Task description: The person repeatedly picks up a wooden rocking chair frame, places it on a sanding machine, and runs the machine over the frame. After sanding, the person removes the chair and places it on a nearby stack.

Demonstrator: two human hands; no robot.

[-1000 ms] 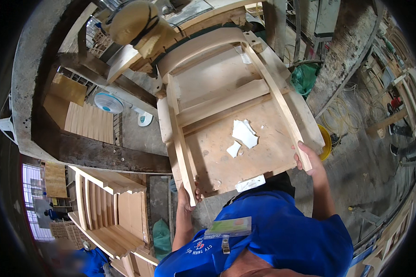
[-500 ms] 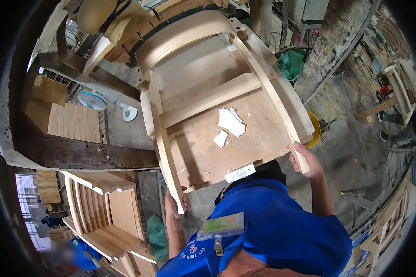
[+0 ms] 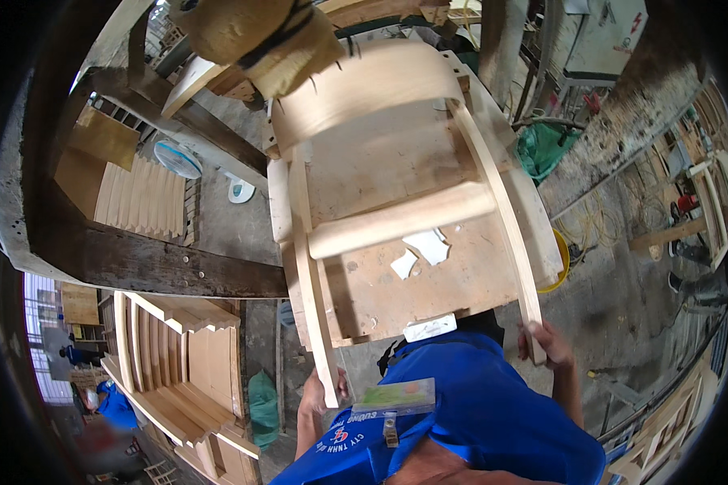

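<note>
A pale wooden chair-back frame (image 3: 402, 220) spans from my hands to the far side of a worn wooden worktable (image 3: 364, 313). It has two long side posts, a crossbar and a broad curved top rail (image 3: 364, 85). My left hand (image 3: 319, 394) is closed round the near end of the left post. My right hand (image 3: 548, 345) grips the near end of the right post. Torn white scraps (image 3: 430, 246) lie on the table just below the crossbar, and a white block (image 3: 429, 326) sits at its near edge.
A tan padded roll (image 3: 295, 56) with dark ties hangs by the top rail. Dark beams (image 3: 178, 263) flank the table at left, a thick post (image 3: 615, 121) at right. Stacked wooden parts (image 3: 170, 364), a fan (image 3: 178, 159) and a yellow bucket (image 3: 560, 259) stand around.
The frame has tilted, so the broad face of its top rail now shows and the crossbar covers part of the white scraps. Both hands have come nearer to me, still gripping the posts.
</note>
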